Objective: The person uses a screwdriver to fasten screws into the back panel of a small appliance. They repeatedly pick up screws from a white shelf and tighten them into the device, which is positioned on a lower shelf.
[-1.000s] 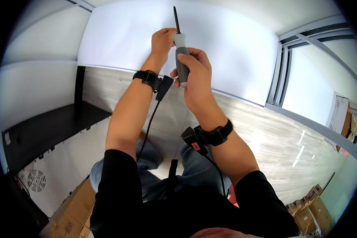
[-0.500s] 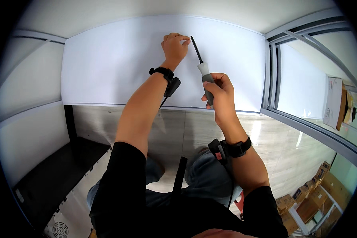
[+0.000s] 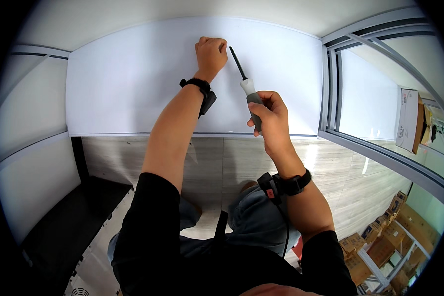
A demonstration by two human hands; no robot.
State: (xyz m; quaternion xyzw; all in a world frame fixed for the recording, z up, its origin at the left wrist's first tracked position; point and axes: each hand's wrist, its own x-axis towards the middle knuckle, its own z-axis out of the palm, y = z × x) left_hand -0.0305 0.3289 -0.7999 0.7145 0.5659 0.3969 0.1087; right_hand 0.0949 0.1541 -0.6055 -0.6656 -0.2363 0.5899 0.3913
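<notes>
My right hand [image 3: 270,116] is wrapped round the grey handle of a screwdriver [image 3: 251,101]. Its white collar and dark shaft point away from me, up and to the left. The tip ends just beside the curled fingers of my left hand [image 3: 212,53], with a small gap between. My left hand is closed above the far part of the white table [image 3: 128,93]; whatever its fingers pinch, if anything, is hidden. Each wrist wears a black strap with a small device on it.
Grey metal frame rails [image 3: 380,153] run along the table's right side. An open cardboard box [image 3: 408,121] stands beyond them. Several brown cartons [image 3: 375,241] are stacked at lower right. A black shelf [image 3: 69,232] lies low on the left.
My left hand has turned, and its extended finger has curled in beside the others. The screwdriver has shifted slightly left in my right hand, and the whole view has moved a little.
</notes>
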